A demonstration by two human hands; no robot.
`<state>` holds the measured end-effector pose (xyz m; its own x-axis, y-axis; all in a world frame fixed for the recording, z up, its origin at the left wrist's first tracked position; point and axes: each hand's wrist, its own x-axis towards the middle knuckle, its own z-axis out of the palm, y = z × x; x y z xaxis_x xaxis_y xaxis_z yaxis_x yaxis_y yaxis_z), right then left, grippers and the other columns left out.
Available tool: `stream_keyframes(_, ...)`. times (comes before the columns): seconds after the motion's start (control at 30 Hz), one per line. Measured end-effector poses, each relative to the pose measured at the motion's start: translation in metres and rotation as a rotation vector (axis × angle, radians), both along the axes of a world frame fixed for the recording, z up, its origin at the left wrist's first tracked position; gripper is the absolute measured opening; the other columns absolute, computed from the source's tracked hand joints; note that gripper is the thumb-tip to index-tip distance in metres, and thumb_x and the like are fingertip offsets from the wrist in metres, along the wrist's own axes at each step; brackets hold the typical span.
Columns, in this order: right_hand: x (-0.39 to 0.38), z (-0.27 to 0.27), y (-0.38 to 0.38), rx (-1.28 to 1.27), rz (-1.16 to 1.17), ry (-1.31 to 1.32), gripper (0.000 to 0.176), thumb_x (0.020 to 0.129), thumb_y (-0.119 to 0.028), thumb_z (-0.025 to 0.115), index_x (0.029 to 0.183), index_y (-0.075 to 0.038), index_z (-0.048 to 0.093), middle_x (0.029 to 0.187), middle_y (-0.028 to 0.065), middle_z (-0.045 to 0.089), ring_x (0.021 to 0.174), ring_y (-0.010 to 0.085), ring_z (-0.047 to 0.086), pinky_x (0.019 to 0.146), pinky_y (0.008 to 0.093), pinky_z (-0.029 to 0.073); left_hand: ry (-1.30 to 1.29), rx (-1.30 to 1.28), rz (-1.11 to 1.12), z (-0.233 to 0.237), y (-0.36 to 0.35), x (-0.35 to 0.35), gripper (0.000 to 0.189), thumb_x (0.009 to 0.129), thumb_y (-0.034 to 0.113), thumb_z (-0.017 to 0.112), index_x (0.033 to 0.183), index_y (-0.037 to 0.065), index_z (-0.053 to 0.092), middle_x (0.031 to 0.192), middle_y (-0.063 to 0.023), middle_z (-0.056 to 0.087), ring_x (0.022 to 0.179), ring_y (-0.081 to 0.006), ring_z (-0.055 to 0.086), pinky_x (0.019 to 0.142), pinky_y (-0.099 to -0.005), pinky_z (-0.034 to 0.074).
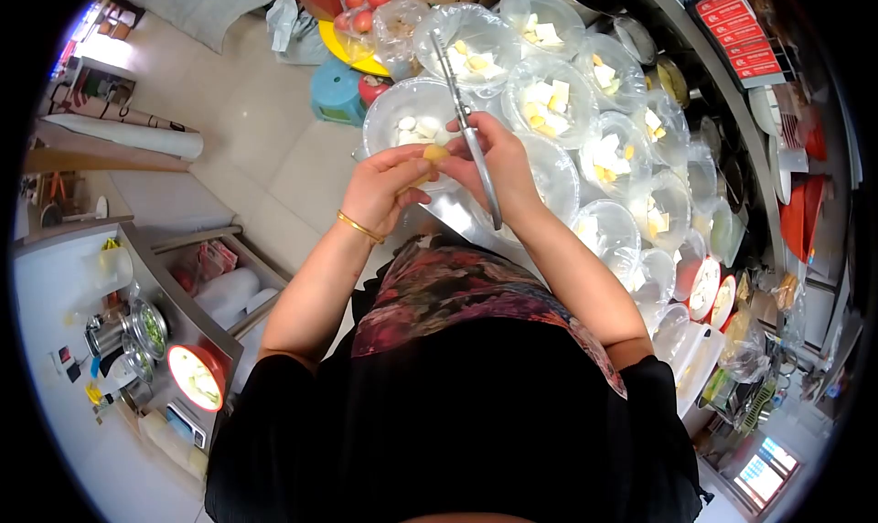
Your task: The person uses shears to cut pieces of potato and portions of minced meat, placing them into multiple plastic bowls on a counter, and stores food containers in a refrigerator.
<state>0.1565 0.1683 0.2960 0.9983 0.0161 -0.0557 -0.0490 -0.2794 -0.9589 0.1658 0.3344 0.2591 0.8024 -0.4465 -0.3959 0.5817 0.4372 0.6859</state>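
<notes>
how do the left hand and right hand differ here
The left hand has a gold bracelet at its wrist; the right hand has a bare wrist. The right hand holds a long metal tool; the left hand does not. Both have fingers at a small yellow piece.

Widest room to pass: over the tiled floor (pixel 274 171), left of the front bowl (pixel 384 112). A blue stool (pixel 335 96) stands near that bowl's far left side, narrowing the stretch there. Dropping into the front bowl, the left hand (pixel 391 177) and right hand (pixel 494 162) block the near side; the far left rim can be reached from above. Long tool (pixel 474 148) slants across the right hand, tip pointing away (main snag for any sideways pass). Right side: plastic-lined bowls (pixel 585 93) crowd close together, leaving only the way over their tops.
</notes>
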Motion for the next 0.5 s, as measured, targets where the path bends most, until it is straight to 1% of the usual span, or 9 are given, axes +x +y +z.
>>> stream_keyframes(0.1,-0.002,0.000,0.000,0.191,0.003,0.030,0.040,0.068,-0.002,0.072,0.101,0.000,0.051,0.077,0.0050,0.060,0.069,0.0110,0.059,0.061,0.0232,0.048,0.008,-0.081,-0.001,-0.002,-0.002,-0.002,0.025,0.083,0.006,0.057,0.106,-0.004,0.056,0.093,-0.0104,0.061,0.080,-0.0165,0.060,0.058,-0.0248,0.051)
stream_keyframes(0.2,-0.005,-0.004,0.001,0.223,-0.040,0.003,0.041,0.068,-0.002,0.072,0.102,0.000,0.050,0.078,0.0051,0.060,0.069,0.0107,0.059,0.062,0.0223,0.048,-0.041,-0.102,0.045,0.000,-0.008,-0.007,0.024,0.083,0.006,0.057,0.106,-0.003,0.057,0.094,-0.0104,0.061,0.080,-0.0165,0.061,0.058,-0.0246,0.051)
stream_keyframes(0.23,-0.010,0.002,0.000,0.190,-0.031,0.001,0.042,0.068,-0.005,0.073,0.103,0.000,0.050,0.077,0.0058,0.060,0.070,0.0121,0.059,0.063,0.0231,0.048,-0.068,-0.097,0.069,0.006,-0.009,-0.012,0.024,0.083,0.007,0.057,0.106,-0.003,0.057,0.094,-0.0104,0.061,0.080,-0.0165,0.061,0.058,-0.0245,0.051)
stream_keyframes(0.3,-0.011,0.003,-0.002,0.128,-0.008,-0.004,0.046,0.068,-0.012,0.075,0.105,0.000,0.049,0.077,0.0072,0.060,0.071,0.0147,0.060,0.064,0.0247,0.048,-0.088,-0.061,0.117,0.001,-0.010,-0.013,0.023,0.084,0.007,0.056,0.105,-0.003,0.057,0.094,-0.0104,0.061,0.079,-0.0165,0.061,0.057,-0.0241,0.051)
stream_keyframes(0.4,-0.020,0.020,-0.015,-0.180,0.118,0.067,0.059,0.066,-0.030,0.078,0.105,0.002,0.048,0.080,0.0116,0.059,0.075,0.0214,0.059,0.068,0.0298,0.047,-0.190,0.065,0.187,0.005,-0.006,-0.010,0.027,0.085,0.011,0.055,0.108,-0.003,0.055,0.096,-0.0092,0.061,0.082,-0.0165,0.061,0.056,-0.0239,0.051)
stream_keyframes(0.43,-0.023,0.024,-0.018,-0.241,0.173,0.100,0.063,0.064,-0.036,0.077,0.105,0.002,0.048,0.082,0.0131,0.059,0.077,0.0235,0.059,0.069,0.0314,0.046,-0.233,0.119,0.209,0.008,-0.004,-0.009,0.029,0.086,0.013,0.055,0.110,-0.003,0.054,0.097,-0.0086,0.061,0.083,-0.0165,0.061,0.056,-0.0238,0.051)
stream_keyframes(0.5,-0.036,0.033,-0.024,-0.366,0.281,0.173,0.072,0.061,-0.047,0.076,0.104,0.003,0.048,0.086,0.0162,0.058,0.080,0.0277,0.058,0.071,0.0347,0.045,-0.234,0.138,0.215,0.013,0.001,-0.011,0.028,0.086,0.013,0.055,0.109,-0.002,0.055,0.097,-0.0082,0.061,0.083,-0.0162,0.061,0.056,-0.0233,0.051)
